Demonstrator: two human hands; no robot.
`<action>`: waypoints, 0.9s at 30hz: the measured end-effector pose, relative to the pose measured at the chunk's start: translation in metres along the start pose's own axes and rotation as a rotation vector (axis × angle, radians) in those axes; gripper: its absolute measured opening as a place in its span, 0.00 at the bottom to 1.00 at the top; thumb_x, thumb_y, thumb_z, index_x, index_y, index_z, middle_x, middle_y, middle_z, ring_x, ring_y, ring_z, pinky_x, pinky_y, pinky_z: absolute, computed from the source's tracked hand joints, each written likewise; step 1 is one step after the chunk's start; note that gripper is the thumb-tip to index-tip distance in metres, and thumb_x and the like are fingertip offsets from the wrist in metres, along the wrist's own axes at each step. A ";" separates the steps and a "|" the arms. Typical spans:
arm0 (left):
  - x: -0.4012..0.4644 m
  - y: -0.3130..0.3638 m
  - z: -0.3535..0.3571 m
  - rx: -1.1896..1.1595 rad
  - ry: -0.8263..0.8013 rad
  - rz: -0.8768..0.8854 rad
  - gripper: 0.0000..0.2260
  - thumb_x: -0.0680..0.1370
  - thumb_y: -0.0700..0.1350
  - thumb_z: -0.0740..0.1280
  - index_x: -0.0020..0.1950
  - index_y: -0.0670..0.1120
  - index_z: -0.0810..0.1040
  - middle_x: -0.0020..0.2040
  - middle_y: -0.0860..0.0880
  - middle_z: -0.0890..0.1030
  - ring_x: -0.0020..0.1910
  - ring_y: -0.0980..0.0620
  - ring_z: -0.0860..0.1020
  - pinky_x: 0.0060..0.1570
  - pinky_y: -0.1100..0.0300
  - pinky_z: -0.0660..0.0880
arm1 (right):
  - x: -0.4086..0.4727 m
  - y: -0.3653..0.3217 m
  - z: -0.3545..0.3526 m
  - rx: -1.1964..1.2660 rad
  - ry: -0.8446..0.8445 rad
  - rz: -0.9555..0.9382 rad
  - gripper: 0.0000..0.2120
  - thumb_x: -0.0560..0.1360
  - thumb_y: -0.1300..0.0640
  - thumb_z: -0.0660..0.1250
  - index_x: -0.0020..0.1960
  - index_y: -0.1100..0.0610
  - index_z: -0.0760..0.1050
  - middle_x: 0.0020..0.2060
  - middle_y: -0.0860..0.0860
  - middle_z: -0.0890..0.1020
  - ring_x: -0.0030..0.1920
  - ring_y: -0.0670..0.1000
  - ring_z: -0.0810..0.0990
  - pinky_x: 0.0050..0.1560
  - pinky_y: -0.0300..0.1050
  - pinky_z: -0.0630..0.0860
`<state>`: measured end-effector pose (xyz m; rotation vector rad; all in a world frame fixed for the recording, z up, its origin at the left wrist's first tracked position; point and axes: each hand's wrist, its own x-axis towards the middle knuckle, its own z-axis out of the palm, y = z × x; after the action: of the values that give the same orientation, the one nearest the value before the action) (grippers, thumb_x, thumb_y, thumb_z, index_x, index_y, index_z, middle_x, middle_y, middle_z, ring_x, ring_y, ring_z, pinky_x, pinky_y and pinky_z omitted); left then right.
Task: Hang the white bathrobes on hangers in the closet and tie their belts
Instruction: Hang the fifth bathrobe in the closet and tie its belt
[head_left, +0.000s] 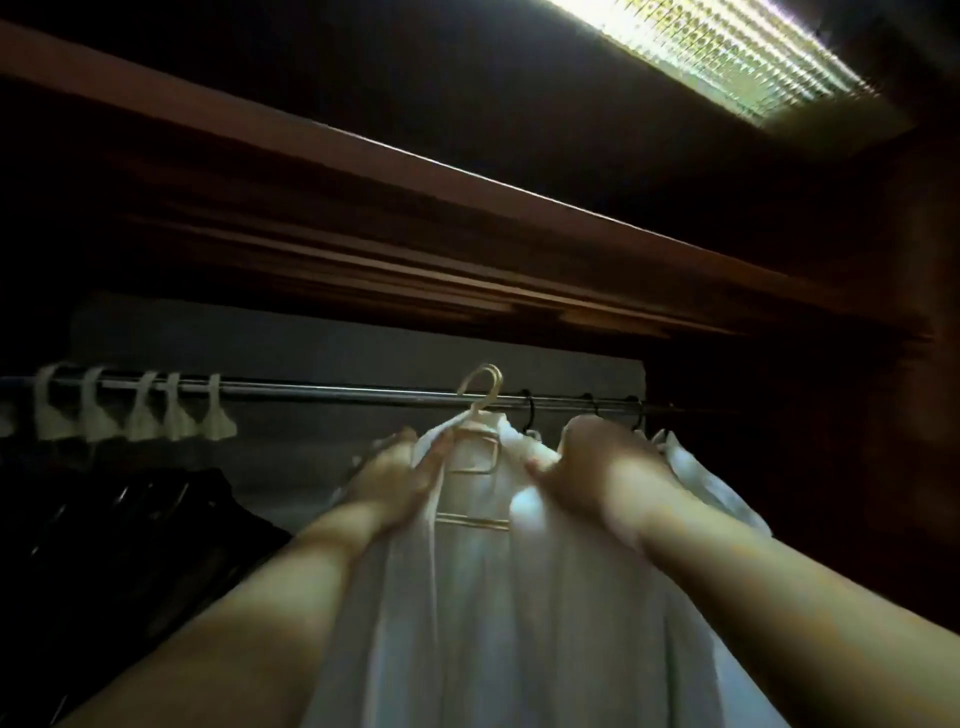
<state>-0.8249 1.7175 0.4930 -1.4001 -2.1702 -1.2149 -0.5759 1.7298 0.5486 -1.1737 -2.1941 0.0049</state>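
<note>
A white bathrobe (483, 597) hangs on a pale hanger (480, 441) whose hook sits over the metal closet rod (337, 391). My left hand (400, 478) grips the robe's left collar edge beside the hanger. Fingers of my right hand (597, 467) curl round the fabric at the right shoulder. More white fabric (696, 467) shows behind my right hand, on the right. No belt can be made out.
Several white hangers (135, 410) are bunched at the rod's left end, with dark garments (130, 530) below them. Black hooks (529, 410) hang on the rod right of the robe. A wooden shelf (363, 208) runs overhead, under a ceiling light (727, 52).
</note>
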 end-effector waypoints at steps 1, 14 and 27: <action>0.015 -0.006 0.004 0.011 0.001 -0.006 0.45 0.67 0.84 0.37 0.49 0.50 0.76 0.56 0.45 0.83 0.62 0.41 0.80 0.63 0.46 0.74 | 0.011 0.000 0.009 0.014 0.017 -0.004 0.29 0.76 0.28 0.55 0.40 0.54 0.72 0.42 0.53 0.81 0.47 0.58 0.81 0.48 0.48 0.75; 0.071 -0.046 0.088 0.042 -0.026 -0.029 0.36 0.78 0.75 0.44 0.71 0.51 0.70 0.72 0.44 0.73 0.73 0.42 0.69 0.72 0.46 0.66 | 0.070 0.011 0.109 -0.232 0.086 -0.139 0.35 0.80 0.49 0.57 0.83 0.48 0.46 0.61 0.53 0.83 0.59 0.55 0.83 0.51 0.48 0.72; -0.172 -0.030 0.166 -0.701 -0.141 -0.290 0.41 0.66 0.79 0.63 0.72 0.58 0.69 0.60 0.57 0.82 0.57 0.60 0.81 0.56 0.64 0.76 | -0.110 0.063 0.174 0.318 0.571 -0.408 0.14 0.82 0.54 0.63 0.66 0.53 0.79 0.70 0.39 0.70 0.71 0.41 0.70 0.71 0.36 0.66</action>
<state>-0.7348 1.7352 0.2705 -1.4611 -2.1904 -2.2006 -0.5792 1.7351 0.3338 -0.4601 -1.7927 -0.1317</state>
